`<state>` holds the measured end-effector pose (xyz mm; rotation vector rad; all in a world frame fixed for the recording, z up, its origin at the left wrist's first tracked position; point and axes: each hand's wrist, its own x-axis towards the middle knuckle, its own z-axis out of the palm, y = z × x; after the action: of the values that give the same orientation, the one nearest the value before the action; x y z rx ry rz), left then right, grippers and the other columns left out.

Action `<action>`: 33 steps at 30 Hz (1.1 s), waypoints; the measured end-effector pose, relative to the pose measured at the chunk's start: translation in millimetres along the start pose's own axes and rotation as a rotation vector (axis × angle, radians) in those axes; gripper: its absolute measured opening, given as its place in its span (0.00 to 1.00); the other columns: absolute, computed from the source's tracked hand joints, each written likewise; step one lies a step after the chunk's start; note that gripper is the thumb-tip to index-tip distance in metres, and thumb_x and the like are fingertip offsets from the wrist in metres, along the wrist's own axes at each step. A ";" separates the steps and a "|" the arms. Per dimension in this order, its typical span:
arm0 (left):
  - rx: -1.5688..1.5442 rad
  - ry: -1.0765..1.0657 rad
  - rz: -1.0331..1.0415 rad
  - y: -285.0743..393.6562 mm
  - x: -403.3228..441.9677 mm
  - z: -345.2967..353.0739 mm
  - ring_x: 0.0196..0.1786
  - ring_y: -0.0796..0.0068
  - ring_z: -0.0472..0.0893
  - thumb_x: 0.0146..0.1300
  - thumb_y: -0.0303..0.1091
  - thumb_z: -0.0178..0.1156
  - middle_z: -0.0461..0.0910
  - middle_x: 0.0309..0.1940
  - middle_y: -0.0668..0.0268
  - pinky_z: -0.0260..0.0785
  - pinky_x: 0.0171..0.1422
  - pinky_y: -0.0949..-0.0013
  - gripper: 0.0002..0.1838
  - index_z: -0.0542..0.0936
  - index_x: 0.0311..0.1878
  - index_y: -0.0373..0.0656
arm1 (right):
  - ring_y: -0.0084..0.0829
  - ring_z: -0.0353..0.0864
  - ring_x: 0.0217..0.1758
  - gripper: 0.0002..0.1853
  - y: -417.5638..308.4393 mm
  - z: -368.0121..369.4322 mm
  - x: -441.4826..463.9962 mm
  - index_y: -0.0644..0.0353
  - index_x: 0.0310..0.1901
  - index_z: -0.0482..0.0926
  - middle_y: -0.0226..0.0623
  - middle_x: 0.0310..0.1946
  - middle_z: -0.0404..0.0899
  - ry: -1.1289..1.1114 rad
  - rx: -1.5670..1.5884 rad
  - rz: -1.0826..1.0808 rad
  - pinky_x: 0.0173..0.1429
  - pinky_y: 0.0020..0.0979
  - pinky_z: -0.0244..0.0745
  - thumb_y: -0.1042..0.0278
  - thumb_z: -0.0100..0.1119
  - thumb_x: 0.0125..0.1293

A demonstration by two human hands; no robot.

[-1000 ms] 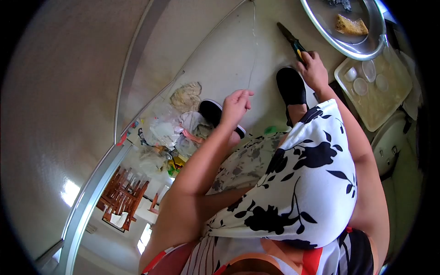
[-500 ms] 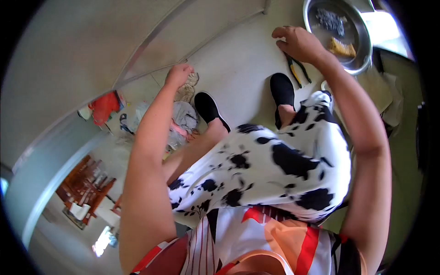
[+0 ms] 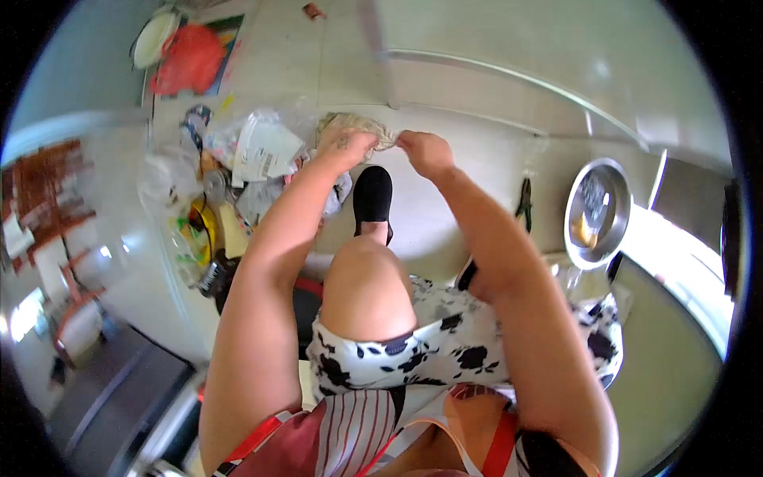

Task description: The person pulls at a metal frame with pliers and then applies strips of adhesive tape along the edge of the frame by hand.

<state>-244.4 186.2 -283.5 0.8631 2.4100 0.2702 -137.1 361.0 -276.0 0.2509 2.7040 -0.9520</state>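
A crumpled beige cloth (image 3: 358,123) hangs between my hands, low over the floor beyond my black shoe (image 3: 373,195). My left hand (image 3: 347,148) is closed on its near left part, with the fingers partly hidden. At the cloth's right end, my right hand (image 3: 427,151) pinches the edge between thumb and fingers. To the right, a pair of pliers (image 3: 524,205) with dark handles lies on the floor. Farther right stands a round metal basin (image 3: 571,219) containing a grey scrubber-like clump (image 3: 592,195) and a yellowish sponge (image 3: 586,232).
Left of the cloth lie plastic bags (image 3: 167,179), a white printed packet (image 3: 266,149) and other clutter. A red bag (image 3: 191,60) sits at the back left. A pale panel (image 3: 477,83) rises ahead, and brown wooden furniture (image 3: 48,191) shows far left.
The view has swung left. My right hand has come from beside the basin to the cloth's edge. My left hand, earlier at the cloth, now grips it, and the cloth is stretched between both hands.
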 end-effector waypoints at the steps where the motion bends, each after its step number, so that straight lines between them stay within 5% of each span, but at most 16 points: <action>1: 0.109 0.053 0.113 -2.1 -0.7 -7.8 0.49 0.61 0.72 0.57 0.38 0.49 0.76 0.44 0.66 0.63 0.53 0.62 0.12 0.78 0.43 0.57 | 0.44 0.76 0.40 0.09 4.6 8.0 -2.7 0.48 0.36 0.76 0.42 0.33 0.78 0.077 0.092 0.127 0.42 0.40 0.70 0.63 0.43 0.59; 2: 0.222 0.101 0.219 -5.7 -3.6 -11.0 0.49 0.61 0.72 0.57 0.38 0.49 0.76 0.44 0.66 0.62 0.53 0.62 0.12 0.78 0.43 0.58 | 0.44 0.76 0.40 0.10 13.2 17.1 -3.8 0.49 0.36 0.76 0.42 0.32 0.78 0.114 0.107 0.243 0.42 0.40 0.70 0.62 0.44 0.59; 4: 0.265 0.145 0.006 -20.0 6.9 -18.3 0.49 0.66 0.72 0.57 0.37 0.49 0.76 0.42 0.67 0.63 0.51 0.62 0.13 0.78 0.44 0.58 | 0.45 0.76 0.38 0.11 28.3 24.0 -11.9 0.53 0.35 0.77 0.43 0.31 0.77 0.275 0.253 0.351 0.40 0.38 0.69 0.58 0.47 0.59; 9: -0.010 0.275 -0.199 -44.4 47.0 -6.7 0.51 0.65 0.71 0.58 0.35 0.49 0.75 0.44 0.66 0.65 0.53 0.63 0.14 0.77 0.47 0.55 | 0.25 0.74 0.30 0.11 68.1 41.2 -47.7 0.60 0.36 0.79 0.36 0.27 0.78 0.284 0.447 0.431 0.38 0.26 0.68 0.63 0.54 0.58; 12: -0.271 0.171 -0.246 -31.0 61.2 -5.8 0.56 0.65 0.69 0.53 0.26 0.49 0.74 0.47 0.65 0.62 0.58 0.64 0.16 0.76 0.45 0.52 | 0.20 0.71 0.30 0.10 101.7 65.0 -68.9 0.59 0.37 0.80 0.28 0.27 0.78 0.289 0.523 0.623 0.37 0.23 0.66 0.64 0.54 0.59; 15: -0.325 0.046 -0.283 -21.9 80.4 10.1 0.58 0.65 0.67 0.54 0.26 0.48 0.70 0.53 0.66 0.63 0.58 0.66 0.20 0.73 0.51 0.54 | 0.17 0.67 0.28 0.10 86.4 53.2 -43.0 0.58 0.37 0.80 0.26 0.25 0.76 0.325 0.491 0.564 0.35 0.22 0.64 0.63 0.54 0.59; 18: -0.330 0.150 -0.265 -20.1 88.7 21.9 0.62 0.67 0.63 0.56 0.27 0.48 0.65 0.58 0.68 0.62 0.60 0.67 0.21 0.70 0.54 0.56 | 0.19 0.69 0.29 0.11 92.4 54.4 2.6 0.59 0.37 0.80 0.27 0.27 0.76 0.239 0.378 0.479 0.36 0.22 0.64 0.63 0.54 0.59; 21: -0.149 0.299 -0.070 -19.1 96.2 18.1 0.60 0.67 0.65 0.57 0.30 0.47 0.66 0.57 0.72 0.61 0.60 0.63 0.21 0.70 0.55 0.58 | 0.19 0.71 0.33 0.10 69.5 51.5 52.8 0.60 0.37 0.80 0.29 0.28 0.77 0.222 0.338 0.358 0.41 0.22 0.66 0.65 0.53 0.60; 23: -0.079 0.252 0.014 -16.7 95.2 5.9 0.65 0.70 0.57 0.59 0.32 0.46 0.59 0.62 0.75 0.52 0.66 0.60 0.22 0.67 0.58 0.59 | 0.21 0.73 0.35 0.08 88.2 67.2 78.7 0.60 0.37 0.79 0.32 0.30 0.79 0.233 0.363 0.186 0.43 0.23 0.67 0.68 0.53 0.60; 27: 0.225 0.189 0.135 -17.2 109.4 13.5 0.69 0.73 0.50 0.61 0.36 0.44 0.52 0.66 0.79 0.40 0.70 0.54 0.23 0.63 0.61 0.62 | 0.19 0.72 0.38 0.09 71.0 65.1 77.3 0.61 0.39 0.79 0.28 0.33 0.78 0.197 0.565 0.286 0.48 0.22 0.65 0.67 0.53 0.61; 33: 0.085 0.212 0.096 -17.7 114.1 16.1 0.70 0.73 0.44 0.62 0.35 0.43 0.47 0.68 0.79 0.37 0.71 0.54 0.25 0.58 0.63 0.63 | 0.24 0.73 0.43 0.10 60.9 64.8 78.2 0.60 0.41 0.79 0.33 0.39 0.78 0.218 0.415 0.272 0.51 0.25 0.65 0.68 0.52 0.60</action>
<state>-317.1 245.0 -353.2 1.0365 2.5952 0.3116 -184.1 372.7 -384.1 0.8227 2.5319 -1.4593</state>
